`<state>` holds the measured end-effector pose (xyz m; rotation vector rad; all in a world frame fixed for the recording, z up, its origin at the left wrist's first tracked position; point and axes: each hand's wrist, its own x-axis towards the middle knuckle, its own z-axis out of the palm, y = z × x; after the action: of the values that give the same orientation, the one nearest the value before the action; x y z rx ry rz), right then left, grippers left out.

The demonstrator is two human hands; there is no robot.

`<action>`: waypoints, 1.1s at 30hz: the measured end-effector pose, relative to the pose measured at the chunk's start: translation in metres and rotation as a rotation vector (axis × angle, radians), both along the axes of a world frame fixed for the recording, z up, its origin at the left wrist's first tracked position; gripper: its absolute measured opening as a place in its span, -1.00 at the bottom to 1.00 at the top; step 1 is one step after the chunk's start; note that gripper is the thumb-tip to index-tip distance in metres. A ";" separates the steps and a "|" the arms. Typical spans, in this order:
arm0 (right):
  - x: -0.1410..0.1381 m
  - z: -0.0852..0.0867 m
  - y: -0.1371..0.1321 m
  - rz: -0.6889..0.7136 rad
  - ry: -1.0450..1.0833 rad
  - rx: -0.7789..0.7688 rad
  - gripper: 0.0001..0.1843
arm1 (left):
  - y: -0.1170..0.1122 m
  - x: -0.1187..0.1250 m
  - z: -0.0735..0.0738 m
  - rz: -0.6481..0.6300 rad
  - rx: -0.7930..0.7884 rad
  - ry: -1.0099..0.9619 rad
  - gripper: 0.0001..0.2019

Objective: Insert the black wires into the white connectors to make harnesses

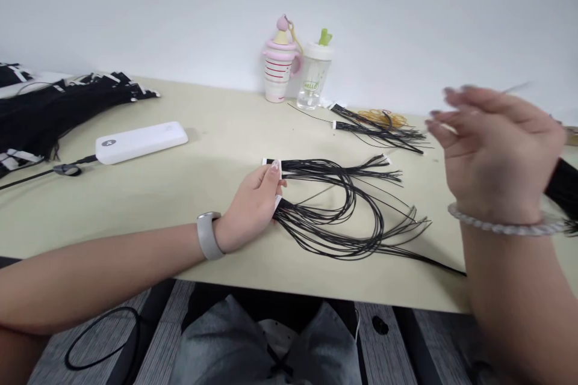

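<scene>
A white wall [189,18] stands behind the pale table [217,132] on my remote feed. I see the left hand [253,204] closed, thumb on top, on the white connector [265,162] of a black wire bundle [311,166], which loops across the tabletop beside it. The right hand [497,144] is raised, fingertips drawn together; it's blurred, so I can't tell whether it grips anything.

A pale greenish-beige tabletop [217,126] with a smooth, matte surface spans the view, its front edge sloping slightly down toward the right. Directly behind the tabletop rises a plain white wall [180,6] with a cool greyish cast. Below the tabletop's front edge shows a grey, finely streaked floor [406,343], crossed by broad dark bands. Soft, even light falls over the tabletop, leaving only faint, blurred shadows.
</scene>
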<state>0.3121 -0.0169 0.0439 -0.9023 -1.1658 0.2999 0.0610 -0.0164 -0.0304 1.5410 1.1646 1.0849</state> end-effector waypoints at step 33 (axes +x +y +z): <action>-0.087 -0.043 -0.032 0.169 -0.926 -0.145 -0.85 | -0.015 -0.001 0.000 -0.163 0.287 0.111 -0.65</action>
<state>0.2254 -0.0487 0.0012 -1.1087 -2.1001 0.0887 0.0600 -0.0314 -0.0306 1.9043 0.9659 1.1033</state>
